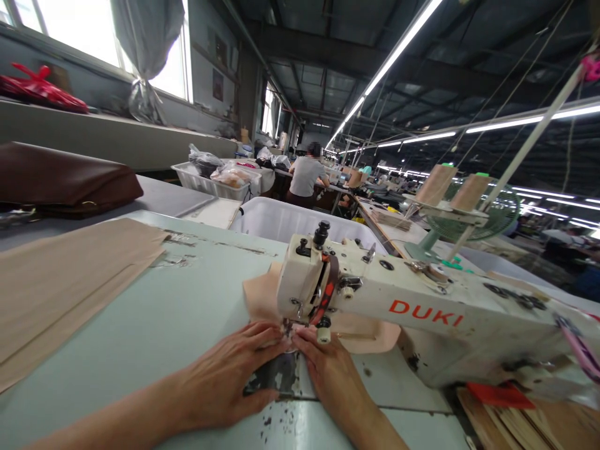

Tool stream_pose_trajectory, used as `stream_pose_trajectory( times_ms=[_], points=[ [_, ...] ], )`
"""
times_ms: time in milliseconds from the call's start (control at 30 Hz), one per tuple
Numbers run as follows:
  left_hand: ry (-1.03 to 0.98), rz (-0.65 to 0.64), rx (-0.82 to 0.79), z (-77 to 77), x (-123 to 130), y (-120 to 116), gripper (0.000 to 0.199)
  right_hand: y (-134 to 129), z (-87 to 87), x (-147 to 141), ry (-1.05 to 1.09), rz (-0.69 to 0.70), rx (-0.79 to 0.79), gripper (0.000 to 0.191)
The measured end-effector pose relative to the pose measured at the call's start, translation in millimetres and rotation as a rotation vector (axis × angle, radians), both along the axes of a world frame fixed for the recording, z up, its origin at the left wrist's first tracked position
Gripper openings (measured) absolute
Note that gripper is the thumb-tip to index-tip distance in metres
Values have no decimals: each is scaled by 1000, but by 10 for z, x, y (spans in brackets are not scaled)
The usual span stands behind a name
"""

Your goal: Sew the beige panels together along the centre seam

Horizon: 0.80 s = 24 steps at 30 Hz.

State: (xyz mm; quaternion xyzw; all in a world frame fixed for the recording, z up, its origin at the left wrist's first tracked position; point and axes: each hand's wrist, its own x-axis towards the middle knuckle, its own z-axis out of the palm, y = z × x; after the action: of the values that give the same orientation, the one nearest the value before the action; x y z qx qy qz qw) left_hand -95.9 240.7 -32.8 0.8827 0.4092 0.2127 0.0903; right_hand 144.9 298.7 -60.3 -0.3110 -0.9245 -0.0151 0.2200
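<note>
Nearest cam, the L forearm [126,403] is crossing the pale bench [197,294]. At far L, a dk brown leather item [70,181] is sitting beyond a tan panel [84,287], which is lying flat. Then the L hand [229,369] is pressing w/ fingers flat beside the presser foot [287,327], thumb spread apart. The peach piece [262,294] is lying at the needle area, its edges showing both sides of the mach head. The R hand [330,369] is resting its fingertips on the foot's other side, w/ a slim gap b/w hands; can't tell if it's pinching. To do this well, both hands should prob. be guiding lightly, keeping matl flat w/o tugging, fingertips clear of the needle. Further R, the sewing mach [370,294] is showing "DUKI" lettering [426,314] in orange-red caps; thread cones [435,184] are standing behind, no labels legible.
</note>
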Motion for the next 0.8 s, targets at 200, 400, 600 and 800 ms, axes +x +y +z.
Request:
stream_pose_trajectory(
  times_ms=[200, 400, 600, 800],
  points=[
    [-6, 7, 1, 9, 25, 30, 72, 7, -28, -13, -20, -53, 3, 60],
    [39, -7, 16, 6, 17, 43, 68, -16, -39, -27, 6, -42, 13, 57],
    [82, 8, 73, 42, 58, 72, 57, 28, 102, 104, -54, -216, 25, 42],
    [40, 206, 132, -115, 165, -704, 44, -449, 155, 528, -39, -491, 18, 37]
  ],
)
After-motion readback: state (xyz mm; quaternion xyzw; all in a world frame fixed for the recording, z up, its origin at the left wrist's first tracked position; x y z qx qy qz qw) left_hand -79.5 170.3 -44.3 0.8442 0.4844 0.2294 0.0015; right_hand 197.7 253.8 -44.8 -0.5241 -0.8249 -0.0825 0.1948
